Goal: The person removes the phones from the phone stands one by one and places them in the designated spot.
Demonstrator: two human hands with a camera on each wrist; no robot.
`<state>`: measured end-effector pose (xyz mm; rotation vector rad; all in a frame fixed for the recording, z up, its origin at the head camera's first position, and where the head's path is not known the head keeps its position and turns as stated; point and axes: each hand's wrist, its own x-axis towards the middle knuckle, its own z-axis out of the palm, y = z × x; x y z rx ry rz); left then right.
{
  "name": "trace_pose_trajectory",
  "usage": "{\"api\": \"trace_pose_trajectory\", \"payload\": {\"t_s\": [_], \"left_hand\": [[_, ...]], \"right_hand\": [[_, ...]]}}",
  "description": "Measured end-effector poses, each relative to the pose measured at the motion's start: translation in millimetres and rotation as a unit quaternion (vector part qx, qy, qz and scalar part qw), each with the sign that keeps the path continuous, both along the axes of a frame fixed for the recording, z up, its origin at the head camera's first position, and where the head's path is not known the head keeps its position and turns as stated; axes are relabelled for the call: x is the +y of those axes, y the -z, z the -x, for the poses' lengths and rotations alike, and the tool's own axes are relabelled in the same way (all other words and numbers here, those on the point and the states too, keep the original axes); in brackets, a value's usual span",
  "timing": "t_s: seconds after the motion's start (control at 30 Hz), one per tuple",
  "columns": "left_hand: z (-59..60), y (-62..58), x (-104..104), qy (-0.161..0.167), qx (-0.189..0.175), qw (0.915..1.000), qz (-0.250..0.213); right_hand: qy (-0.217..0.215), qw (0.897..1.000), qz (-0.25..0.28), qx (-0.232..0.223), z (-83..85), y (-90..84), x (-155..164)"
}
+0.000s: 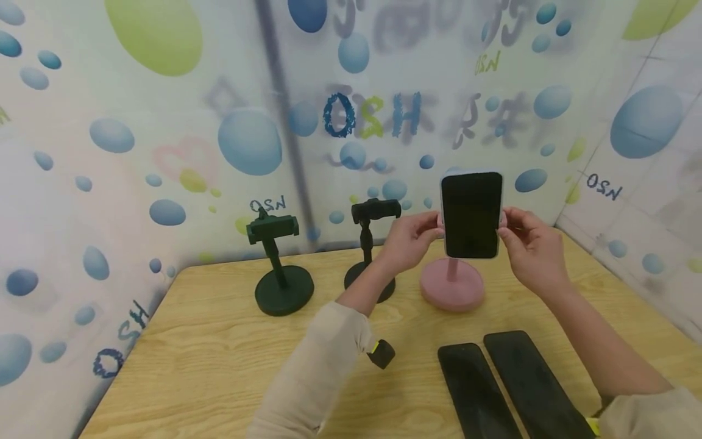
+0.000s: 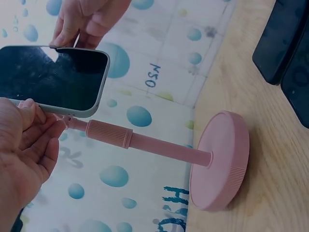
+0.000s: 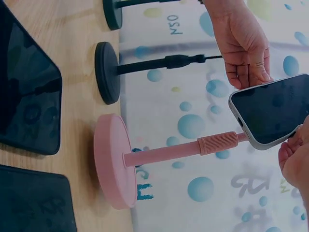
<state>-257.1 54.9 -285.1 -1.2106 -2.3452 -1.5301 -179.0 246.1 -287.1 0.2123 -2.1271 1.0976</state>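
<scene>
A phone (image 1: 471,214) with a black screen and pale case stands upright at the top of a pink phone stand (image 1: 452,285). My left hand (image 1: 408,241) pinches the phone's left edge with thumb and fingers. At the opposite edge, my right hand (image 1: 532,247) grips in the same way, thumb toward the front. Bits of the pink holder show beside the fingertips on both sides; the rest of it is hidden behind the phone. In the left wrist view, the stand's ribbed collar (image 2: 109,133) and round base (image 2: 219,161) are in plain sight below the phone.
A dark green phone stand (image 1: 284,290) and a black phone stand (image 1: 376,210) stand to the left, their holders bare. Two dark phones (image 1: 477,390) lie side by side at the front right of the wooden table (image 1: 219,353). A patterned curtain (image 1: 247,79) hangs behind.
</scene>
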Motion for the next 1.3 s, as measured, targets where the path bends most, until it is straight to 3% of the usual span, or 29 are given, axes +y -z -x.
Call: {"api": "trace_pose_trajectory", "payload": {"t_s": [0.3, 0.43, 0.7, 0.83, 1.03, 1.3], "left_hand": [[-21.8, -13.8, -20, 0.002, 0.040, 0.9992, 0.005], [-32.4, -14.9, -32, 0.008, 0.053, 0.9985, -0.009], [-47.6, -18.0, -63, 0.036, 0.116, 0.9923, -0.024], [-50.5, -18.3, -78, 0.057, 0.120, 0.9908, -0.023], [-51.4, -10.4, -99, 0.079, 0.109, 0.9905, -0.030], [-56.8, -5.1, -116, 0.073, 0.117, 0.9899, -0.031]], "right_hand": [[-0.041, 0.998, 0.050, 0.011, -16.4, -10.9, -13], [-0.060, 0.997, 0.048, 0.031, -25.2, -14.2, -21], [-0.116, 0.991, 0.050, 0.049, -36.9, -12.5, -40], [-0.155, 0.985, 0.060, 0.051, -37.0, -7.9, -48], [-0.237, 0.966, 0.085, 0.062, -35.7, 0.9, -62], [-0.221, 0.974, 0.043, 0.039, -39.5, 3.9, -75]]}}
